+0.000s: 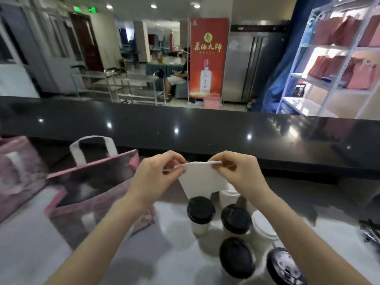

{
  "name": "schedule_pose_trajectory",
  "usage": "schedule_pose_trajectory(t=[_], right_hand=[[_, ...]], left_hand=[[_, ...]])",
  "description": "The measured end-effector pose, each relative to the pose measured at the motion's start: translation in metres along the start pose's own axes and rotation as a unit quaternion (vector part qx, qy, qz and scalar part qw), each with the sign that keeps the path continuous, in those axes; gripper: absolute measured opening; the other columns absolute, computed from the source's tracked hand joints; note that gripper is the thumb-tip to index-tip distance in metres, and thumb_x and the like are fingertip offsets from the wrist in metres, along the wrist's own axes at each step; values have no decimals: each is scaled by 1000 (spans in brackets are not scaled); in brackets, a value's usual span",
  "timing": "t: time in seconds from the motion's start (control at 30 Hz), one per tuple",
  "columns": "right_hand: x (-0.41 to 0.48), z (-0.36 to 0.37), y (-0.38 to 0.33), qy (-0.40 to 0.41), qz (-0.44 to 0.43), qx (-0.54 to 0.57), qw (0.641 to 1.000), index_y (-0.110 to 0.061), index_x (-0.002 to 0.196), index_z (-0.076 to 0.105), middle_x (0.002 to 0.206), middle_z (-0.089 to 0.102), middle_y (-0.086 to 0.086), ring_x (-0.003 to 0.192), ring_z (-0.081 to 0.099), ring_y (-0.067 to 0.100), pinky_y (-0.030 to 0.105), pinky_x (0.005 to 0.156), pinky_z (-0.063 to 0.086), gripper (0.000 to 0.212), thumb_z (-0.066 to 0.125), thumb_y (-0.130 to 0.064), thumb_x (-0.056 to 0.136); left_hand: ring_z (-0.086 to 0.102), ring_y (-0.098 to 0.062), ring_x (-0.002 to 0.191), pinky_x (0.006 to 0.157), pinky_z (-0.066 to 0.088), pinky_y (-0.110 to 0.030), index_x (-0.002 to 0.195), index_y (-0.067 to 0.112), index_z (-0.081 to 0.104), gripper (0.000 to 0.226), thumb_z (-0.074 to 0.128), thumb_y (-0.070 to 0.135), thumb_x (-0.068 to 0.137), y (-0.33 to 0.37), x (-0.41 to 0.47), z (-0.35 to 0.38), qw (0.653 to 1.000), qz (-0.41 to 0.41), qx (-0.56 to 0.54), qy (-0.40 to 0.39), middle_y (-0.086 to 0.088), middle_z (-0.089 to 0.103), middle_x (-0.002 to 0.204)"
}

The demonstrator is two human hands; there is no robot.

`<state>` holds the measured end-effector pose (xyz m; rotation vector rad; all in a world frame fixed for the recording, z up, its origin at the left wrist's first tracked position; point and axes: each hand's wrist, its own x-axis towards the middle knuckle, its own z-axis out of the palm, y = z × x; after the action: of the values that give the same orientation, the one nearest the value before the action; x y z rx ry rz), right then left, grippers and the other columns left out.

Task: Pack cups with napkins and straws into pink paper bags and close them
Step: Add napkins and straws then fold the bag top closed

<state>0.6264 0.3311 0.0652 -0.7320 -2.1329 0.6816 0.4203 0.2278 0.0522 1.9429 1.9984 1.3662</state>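
Note:
A white napkin (202, 178) hangs in the air above the cups, held by its top edge. My left hand (158, 173) pinches its left corner and my right hand (236, 171) pinches its right corner. Below stand several white cups with black lids (201, 210), plus white-lidded ones (264, 227) to their right. An open pink paper bag (96, 177) with a white handle stands to the left of my left forearm. A second pink bag (18, 163) is at the far left edge.
The white work surface (30, 249) runs along the near side, with a raised black glossy counter (205, 128) behind it. A dark object (370, 231) lies at the right edge. White shelves (339, 58) with pink bags stand beyond the counter at right.

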Motion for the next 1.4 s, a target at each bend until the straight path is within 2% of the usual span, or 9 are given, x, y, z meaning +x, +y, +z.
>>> schedule_pose_trajectory(t=[0.1,0.27,0.4,0.5,0.63,0.9,1.03,1.17,1.4], right_hand=[[31,53,-41,-14,-38,20,999,-20,85,75,81,71,-10,76,65,6,25,73,52,19,69,-2,81],[69,130,-88,-25,-44,68,996,-20,86,74,84,73,-10,80,67,6,24,75,54,18,69,-4,82],[86,181,-109,-32,-47,69,996,-20,85,74,84,73,-10,81,67,6,23,75,54,19,68,-3,81],[89,211,-114,-64,-31,57,996,-21,85,74,84,73,-9,81,67,6,21,75,54,16,70,-6,82],[85,236,-114,-182,-19,13,983,-34,81,70,82,71,-14,80,65,-2,13,70,50,22,71,-12,83],[93,277,-102,-295,30,-172,939,-27,99,68,86,64,-11,81,61,8,14,66,43,19,69,-19,81],[94,288,-92,-296,14,-266,917,-23,118,60,109,65,-3,100,61,18,35,84,53,37,64,-22,81],[90,278,-88,-255,-10,-244,936,-26,113,64,110,64,-6,100,60,15,34,85,51,31,59,-25,82],[68,212,-82,-140,-51,-143,978,-20,100,71,98,66,-9,91,61,7,28,82,51,15,63,-19,88]], left_hand=[[65,-2,79,72,51,-18,96,34,66,18,75,27,81,-42,-20,-69,997,-39,28,58,18,68,81],[61,-9,87,80,53,-38,91,27,72,17,78,18,78,-116,-52,-150,978,-87,142,125,13,66,83],[44,-22,130,113,24,-51,95,32,73,25,80,30,72,-162,-71,-176,965,-143,219,22,12,68,108],[9,-19,148,117,-3,-55,123,42,58,58,75,52,68,-185,-81,-181,958,-155,229,-75,20,42,144],[-12,-11,147,119,-5,-53,146,48,24,101,70,67,58,-199,-91,-184,968,-137,184,-105,23,12,158],[-28,-5,142,116,-14,-43,143,58,-11,117,62,77,54,-204,-100,-178,974,-86,181,-103,26,-6,158],[-29,-6,142,116,-14,-43,141,60,-12,117,62,75,52,-203,-97,-174,978,-88,169,-87,22,-4,159],[-25,-5,144,116,-16,-45,141,61,-6,113,60,77,51,-201,-91,-176,978,-100,165,-73,22,5,158],[25,-14,141,119,9,-51,133,31,52,68,76,48,71,-171,-67,-166,987,-73,129,68,16,53,125]])
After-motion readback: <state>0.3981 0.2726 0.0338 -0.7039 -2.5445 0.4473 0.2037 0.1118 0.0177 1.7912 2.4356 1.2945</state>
